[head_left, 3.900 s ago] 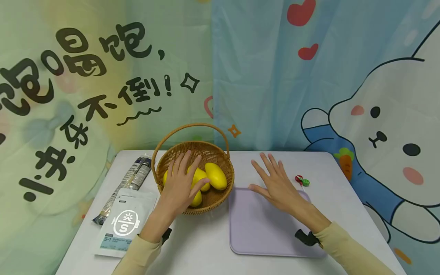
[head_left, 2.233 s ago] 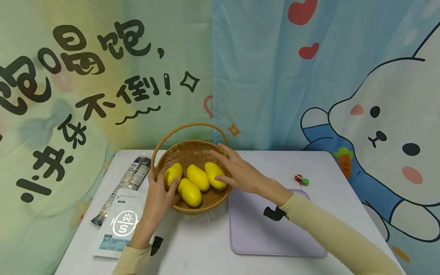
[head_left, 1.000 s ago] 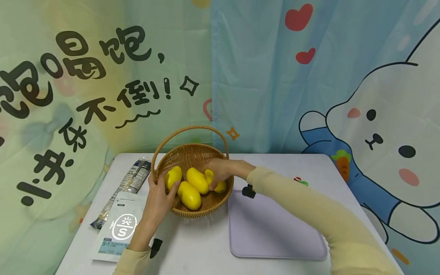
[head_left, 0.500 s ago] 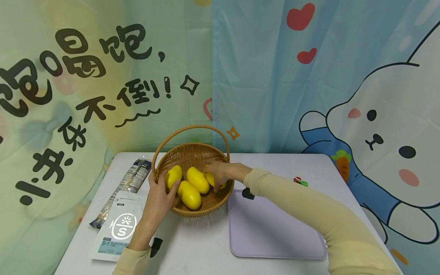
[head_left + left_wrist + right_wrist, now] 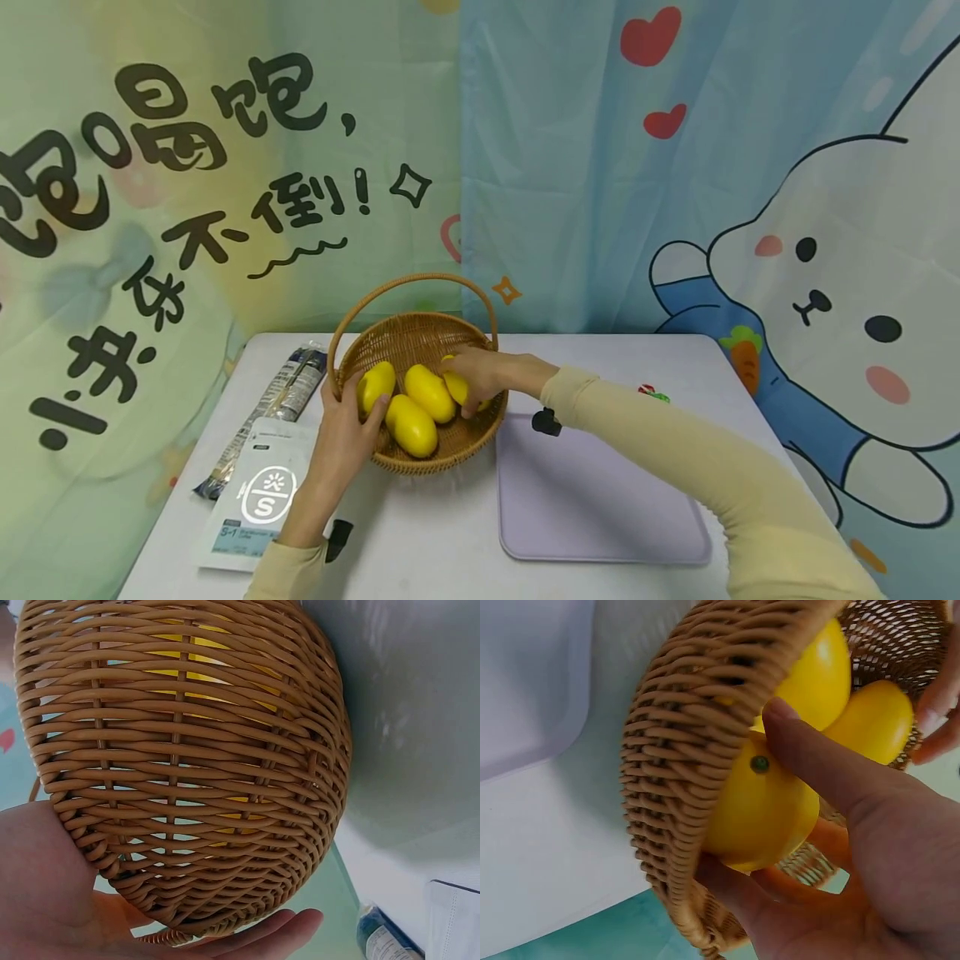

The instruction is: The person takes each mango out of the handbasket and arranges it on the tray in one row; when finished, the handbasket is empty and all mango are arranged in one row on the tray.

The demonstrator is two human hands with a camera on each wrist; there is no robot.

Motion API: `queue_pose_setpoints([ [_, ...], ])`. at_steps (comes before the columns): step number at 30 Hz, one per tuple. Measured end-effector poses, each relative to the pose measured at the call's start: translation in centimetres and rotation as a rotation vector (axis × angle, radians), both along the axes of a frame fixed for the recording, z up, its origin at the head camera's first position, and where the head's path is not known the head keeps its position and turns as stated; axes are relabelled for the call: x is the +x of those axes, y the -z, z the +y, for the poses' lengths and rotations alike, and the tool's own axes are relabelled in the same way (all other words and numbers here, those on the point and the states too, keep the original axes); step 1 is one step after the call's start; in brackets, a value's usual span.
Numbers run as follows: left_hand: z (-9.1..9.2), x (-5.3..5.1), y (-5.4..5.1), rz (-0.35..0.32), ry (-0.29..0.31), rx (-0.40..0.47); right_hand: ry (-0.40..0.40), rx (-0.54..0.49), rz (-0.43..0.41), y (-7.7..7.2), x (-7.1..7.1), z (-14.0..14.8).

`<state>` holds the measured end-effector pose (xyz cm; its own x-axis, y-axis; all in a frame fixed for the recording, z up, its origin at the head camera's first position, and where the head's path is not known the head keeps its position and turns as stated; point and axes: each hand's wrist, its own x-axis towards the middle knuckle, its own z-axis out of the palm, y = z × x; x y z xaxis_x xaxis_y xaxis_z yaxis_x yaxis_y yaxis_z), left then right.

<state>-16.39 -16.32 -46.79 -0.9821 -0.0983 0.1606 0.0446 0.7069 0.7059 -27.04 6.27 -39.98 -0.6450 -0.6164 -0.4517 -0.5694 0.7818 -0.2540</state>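
A wicker basket (image 5: 420, 327) with an arched handle holds several yellow mangoes (image 5: 412, 427). My left hand (image 5: 347, 429) grips its left rim, thumb inside by the leftmost mango and fingers outside; the left wrist view shows this hand (image 5: 45, 885) against the woven wall (image 5: 187, 750). Inside the basket at the right, my right hand (image 5: 483, 375) holds the rightmost mango (image 5: 454, 385). In the right wrist view, thumb and fingers of this hand (image 5: 870, 847) are curled round that mango (image 5: 765, 810), which has a green stem spot and lies against the wall.
A lavender tray (image 5: 600, 500) lies right of the basket, with red and green wrapped candies (image 5: 654, 392) behind it. At the left are a white pouch (image 5: 258, 492) and a long silver packet (image 5: 288, 387). Printed curtains (image 5: 555, 167) hang behind the white table (image 5: 420, 542).
My right hand has moved from above the tray into the basket and taken hold of the rightmost mango. My left hand has gone from over the basket to its left rim.
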Motion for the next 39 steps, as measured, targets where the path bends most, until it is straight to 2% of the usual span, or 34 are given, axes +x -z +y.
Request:
queue_pose_setpoints([
  [4, -0.1, 0.0, 0.0, -0.007, 0.005, 0.0, 0.003, -0.054, 0.024, -1.1, 0.7, 0.3],
  [11, -0.1, 0.0, 0.0, -0.016, 0.015, -0.004, 0.055, -0.164, 0.061, -3.6, 2.6, 1.5],
  [18, -0.1, 0.1, -0.1, -0.016, 0.023, -0.018, 0.127, -0.239, 0.098, -6.2, 5.0, 4.1],
  [24, -0.2, 0.1, -0.2, -0.004, 0.022, -0.022, 0.206, -0.298, 0.106, -7.3, 6.7, 7.1],
  [29, -0.2, 0.1, -0.3, -0.009, 0.022, -0.026, 0.267, -0.337, 0.134, -7.2, 7.8, 9.8],
  [32, -0.3, 0.1, -0.3, -0.007, 0.02, -0.029, 0.273, -0.351, 0.167, -6.5, 8.3, 11.1],
  [35, -0.3, 0.0, -0.3, -0.005, 0.02, -0.031, 0.299, -0.342, 0.159, -5.1, 8.8, 12.0],
  [39, -0.3, 0.0, -0.1, -0.005, 0.024, -0.033, 0.354, -0.322, 0.119, -2.0, 9.7, 12.4],
])
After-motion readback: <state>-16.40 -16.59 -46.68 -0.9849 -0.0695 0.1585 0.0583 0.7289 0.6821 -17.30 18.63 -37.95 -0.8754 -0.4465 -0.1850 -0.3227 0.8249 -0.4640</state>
